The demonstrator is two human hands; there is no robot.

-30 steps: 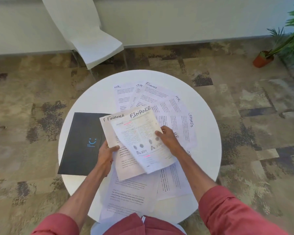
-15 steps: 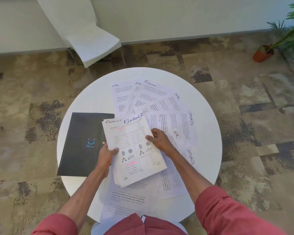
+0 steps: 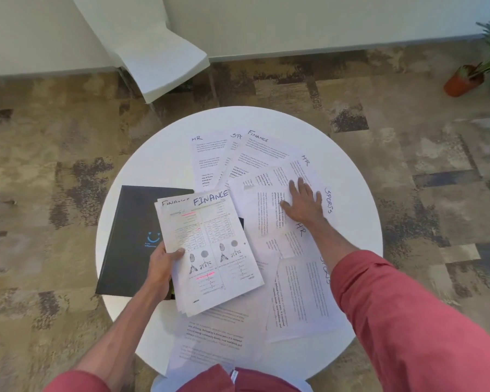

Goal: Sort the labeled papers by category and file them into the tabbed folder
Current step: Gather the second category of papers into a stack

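My left hand (image 3: 163, 264) grips a small stack of papers labeled FINANCE (image 3: 212, 250) by its left edge, holding it over the right side of the closed black folder (image 3: 133, 236). My right hand (image 3: 303, 202) lies flat with straight fingers on the loose sheets spread across the table, on a paper between the ones marked HR (image 3: 297, 171) and SPORTS (image 3: 327, 200). More labeled sheets fan out behind: another HR paper (image 3: 207, 157), a second FINANCE sheet (image 3: 263, 148), and another SPORTS paper (image 3: 303, 290) near my right forearm.
Everything sits on a round white table (image 3: 153, 154). A white chair (image 3: 159, 60) stands behind it at the left. A potted plant (image 3: 464, 83) is on the patterned carpet at the far right. One more sheet (image 3: 210, 338) hangs over the table's near edge.
My right hand let go of the FINANCE stack and moved right and away onto the spread papers. My left hand now holds the squared-up stack alone, shifted slightly left over the folder.
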